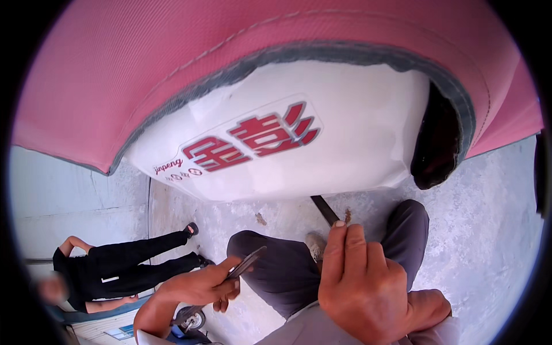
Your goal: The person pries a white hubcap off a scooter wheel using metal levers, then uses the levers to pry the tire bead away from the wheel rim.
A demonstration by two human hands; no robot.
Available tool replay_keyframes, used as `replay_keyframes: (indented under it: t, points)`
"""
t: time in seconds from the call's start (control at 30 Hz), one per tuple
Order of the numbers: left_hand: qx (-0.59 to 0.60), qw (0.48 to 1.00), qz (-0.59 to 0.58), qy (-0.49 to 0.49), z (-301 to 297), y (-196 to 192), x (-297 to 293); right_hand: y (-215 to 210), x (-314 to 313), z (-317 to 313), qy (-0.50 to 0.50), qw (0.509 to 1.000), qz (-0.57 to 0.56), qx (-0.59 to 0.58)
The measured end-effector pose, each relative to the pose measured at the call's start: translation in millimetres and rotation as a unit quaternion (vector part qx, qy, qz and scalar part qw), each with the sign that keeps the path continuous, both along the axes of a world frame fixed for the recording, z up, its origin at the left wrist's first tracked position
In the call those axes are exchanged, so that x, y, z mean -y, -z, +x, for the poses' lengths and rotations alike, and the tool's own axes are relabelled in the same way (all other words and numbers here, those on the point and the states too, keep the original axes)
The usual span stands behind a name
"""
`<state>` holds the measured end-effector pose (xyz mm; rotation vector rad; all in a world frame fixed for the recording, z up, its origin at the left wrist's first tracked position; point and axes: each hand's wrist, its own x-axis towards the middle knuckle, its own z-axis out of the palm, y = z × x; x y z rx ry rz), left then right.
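My right hand (359, 282) is closed in a fist around a dark flat bar (325, 210) that slants up toward the lower edge of a white vehicle panel (345, 138) with red markings. My left hand (198, 284) grips a thin dark flat object (248, 264), seen edge-on, over my left knee (270, 259); what it is I cannot tell. I am crouched in grey trousers, and a pale shoe (315, 244) shows between my knees.
A pink cover (172, 63) with grey trim hangs over the white panel, with a dark gap (437, 144) at its right. Another person in black (115, 270) is at the left. A small wheel (192, 317) sits below my left hand. Concrete floor (494, 230) lies around.
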<state>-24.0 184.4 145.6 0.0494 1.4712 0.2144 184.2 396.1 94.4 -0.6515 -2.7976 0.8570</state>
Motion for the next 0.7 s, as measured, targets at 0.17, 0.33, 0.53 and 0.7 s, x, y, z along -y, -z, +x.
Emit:
replay_keyframes:
  t: [0.17,0.33,0.53,0.7]
  points:
    - [-0.052,0.997,-0.007,0.054,0.0,-10.2,4.8,37.5,15.5,-3.7,0.011,0.961,0.267,-0.074]
    - [-0.014,0.998,0.027,-0.049,15.5,-6.3,40.6,20.9,8.2,-0.9,-0.027,0.979,0.195,-0.057]
    - [-0.181,0.978,0.089,-0.045,36.1,-29.3,43.7,41.2,19.5,2.0,0.0,0.966,0.252,-0.066]
    - [-0.508,0.834,0.115,0.182,57.1,-54.8,15.6,-2.3,-1.8,-1.3,0.026,0.999,0.011,-0.022]
